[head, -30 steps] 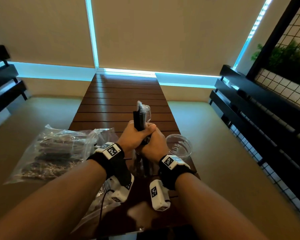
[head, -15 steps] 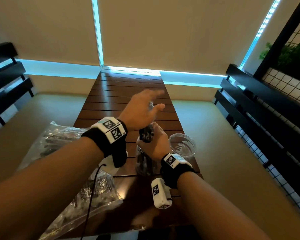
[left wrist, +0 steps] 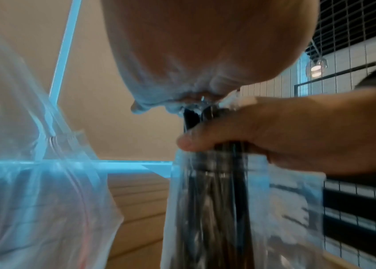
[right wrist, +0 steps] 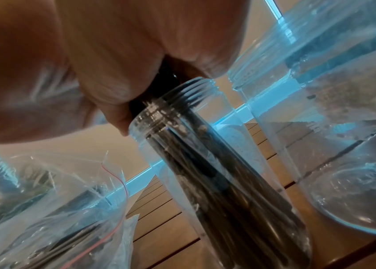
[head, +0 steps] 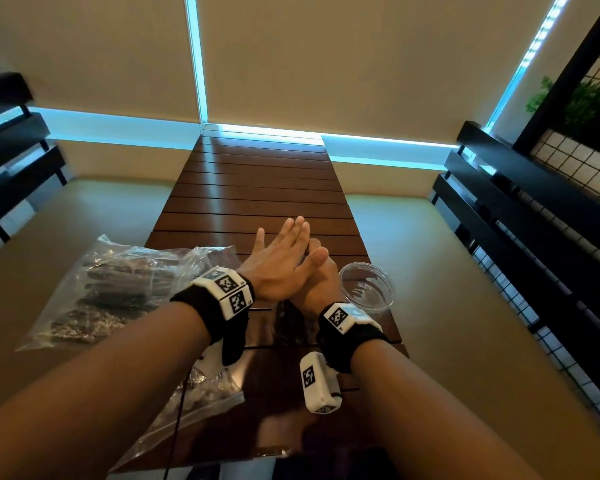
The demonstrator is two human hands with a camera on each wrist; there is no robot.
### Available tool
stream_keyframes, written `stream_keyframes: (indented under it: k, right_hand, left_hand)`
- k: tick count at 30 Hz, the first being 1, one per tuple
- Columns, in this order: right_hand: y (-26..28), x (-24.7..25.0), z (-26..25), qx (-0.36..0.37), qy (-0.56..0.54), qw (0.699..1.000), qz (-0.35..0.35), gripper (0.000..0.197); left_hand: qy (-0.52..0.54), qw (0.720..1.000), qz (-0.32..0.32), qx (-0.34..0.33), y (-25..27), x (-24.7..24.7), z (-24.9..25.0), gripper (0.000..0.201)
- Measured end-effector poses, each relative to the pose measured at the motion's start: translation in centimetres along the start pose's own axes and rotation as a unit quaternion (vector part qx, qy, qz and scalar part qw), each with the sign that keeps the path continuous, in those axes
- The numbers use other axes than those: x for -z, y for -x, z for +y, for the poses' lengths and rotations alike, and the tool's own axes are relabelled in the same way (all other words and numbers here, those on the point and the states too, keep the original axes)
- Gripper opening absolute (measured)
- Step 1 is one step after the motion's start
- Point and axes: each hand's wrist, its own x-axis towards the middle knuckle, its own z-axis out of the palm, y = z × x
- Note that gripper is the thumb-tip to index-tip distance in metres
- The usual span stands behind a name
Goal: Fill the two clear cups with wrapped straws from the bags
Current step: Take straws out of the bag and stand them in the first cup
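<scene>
A narrow clear cup (right wrist: 217, 182) stands near the table's front, full of dark wrapped straws (left wrist: 207, 200). My right hand (head: 321, 282) grips the bundle just above the cup's rim. My left hand (head: 281, 261) is flat with straight fingers, and its palm (left wrist: 205, 54) presses on the straw tops. In the head view both hands hide most of that cup (head: 288, 327). A second clear cup (head: 367, 289) stands empty just right of my right hand. Two clear bags of straws lie to the left: one further back (head: 118, 289), one by my left forearm (head: 194, 403).
The dark slatted wooden table (head: 257, 188) is narrow and runs away from me to the window blinds. Beige bench seats flank it on both sides. A black railing with a wire grid (head: 534, 237) stands at the right.
My left hand let go of the straw bundle, lifted, opened, and came down flat on the straw tops. The bundle has sunk lower into the cup. My right hand kept its grip.
</scene>
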Motion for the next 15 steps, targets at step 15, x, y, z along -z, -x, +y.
stream_keyframes:
  k: [15]
  right_hand:
    - [-0.4, 3.9, -5.9, 0.027, 0.156, 0.979, 0.131, 0.076]
  left_hand:
    - [0.013, 0.968, 0.241, 0.075, 4.6, 8.8, -2.9, 0.04]
